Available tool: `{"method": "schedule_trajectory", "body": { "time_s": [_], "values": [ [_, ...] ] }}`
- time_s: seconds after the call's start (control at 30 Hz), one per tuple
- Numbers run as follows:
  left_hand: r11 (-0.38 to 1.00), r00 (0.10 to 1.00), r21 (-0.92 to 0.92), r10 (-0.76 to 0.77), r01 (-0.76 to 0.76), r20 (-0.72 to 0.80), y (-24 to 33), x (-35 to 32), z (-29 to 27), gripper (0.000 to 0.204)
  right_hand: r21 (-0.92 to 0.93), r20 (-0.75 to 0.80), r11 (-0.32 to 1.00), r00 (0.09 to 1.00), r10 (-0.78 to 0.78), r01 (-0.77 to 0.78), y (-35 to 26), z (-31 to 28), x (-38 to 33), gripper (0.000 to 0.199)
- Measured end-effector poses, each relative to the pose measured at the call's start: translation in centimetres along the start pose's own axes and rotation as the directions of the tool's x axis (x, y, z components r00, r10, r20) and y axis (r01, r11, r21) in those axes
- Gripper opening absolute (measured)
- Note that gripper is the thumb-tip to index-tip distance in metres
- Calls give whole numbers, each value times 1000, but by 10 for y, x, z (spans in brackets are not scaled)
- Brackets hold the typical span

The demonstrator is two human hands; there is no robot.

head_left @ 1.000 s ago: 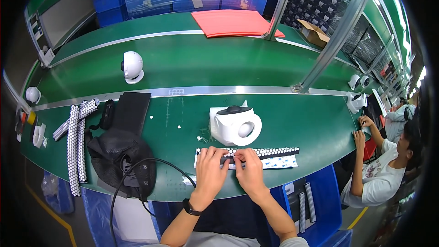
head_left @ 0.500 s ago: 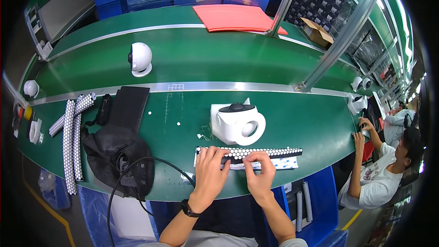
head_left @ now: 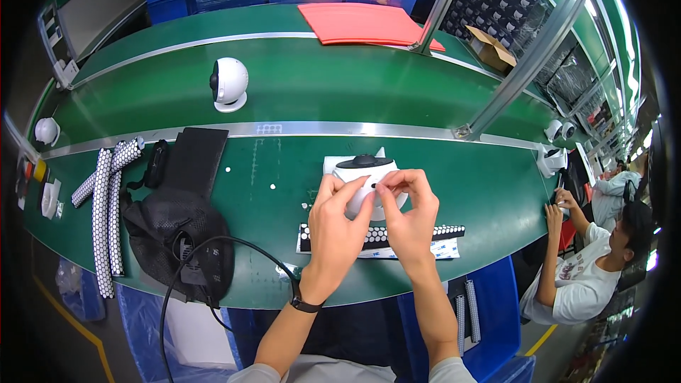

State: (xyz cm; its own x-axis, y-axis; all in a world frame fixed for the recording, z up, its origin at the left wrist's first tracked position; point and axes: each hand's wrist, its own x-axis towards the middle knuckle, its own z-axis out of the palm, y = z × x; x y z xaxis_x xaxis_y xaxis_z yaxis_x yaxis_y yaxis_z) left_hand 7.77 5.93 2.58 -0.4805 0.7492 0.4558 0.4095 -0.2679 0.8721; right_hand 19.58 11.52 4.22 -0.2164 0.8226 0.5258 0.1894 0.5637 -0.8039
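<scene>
A round white camera with a black top [head_left: 364, 162] lies on the green bench before me. My left hand [head_left: 339, 223] and my right hand [head_left: 406, 216] meet at its near side, thumbs and forefingers pinched close together on either side of a small dark spot. Whatever the fingertips hold is too small to make out. Below, partly behind my wrists, lies a black strip covered in white round stickers [head_left: 448, 231], on top of a white printed backing sheet [head_left: 445, 248].
To the left are rolled sticker sheets [head_left: 103, 223] and a black mesh bag [head_left: 177, 241] with a cable. Another white camera [head_left: 231, 84] stands on the green belt behind. A blue bin [head_left: 493, 298] sits below the right edge; a co-worker [head_left: 578, 269] works at far right.
Both my hands have left the sticker strip and moved forward onto the white camera. On the belt behind, the other camera has shifted right. My view has shifted slightly.
</scene>
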Motion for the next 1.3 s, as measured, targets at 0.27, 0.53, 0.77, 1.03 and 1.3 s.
{"method": "schedule_trajectory", "body": {
  "time_s": [0.27,0.53,0.77,1.03,1.3],
  "values": [
    [998,996,11,-64,63,61,5,2,-7,30,72,-43,997,999,-7,10,-2,4,2,20],
    [997,995,14,-70,70,76,1,3,-9,30,41,-5,999,1000,-3,4,-2,2,3,21],
    [1000,1000,-27,-14,14,19,-5,2,-5,32,-32,7,999,1000,-30,31,-4,4,2,21],
    [1000,999,-20,13,-12,39,-7,1,-7,33,-275,3,949,988,-157,152,-13,8,-1,23],
    [999,994,38,28,-32,102,-7,-15,-21,45,-248,-118,968,992,-52,21,3,-11,-14,28]
  ]
}}
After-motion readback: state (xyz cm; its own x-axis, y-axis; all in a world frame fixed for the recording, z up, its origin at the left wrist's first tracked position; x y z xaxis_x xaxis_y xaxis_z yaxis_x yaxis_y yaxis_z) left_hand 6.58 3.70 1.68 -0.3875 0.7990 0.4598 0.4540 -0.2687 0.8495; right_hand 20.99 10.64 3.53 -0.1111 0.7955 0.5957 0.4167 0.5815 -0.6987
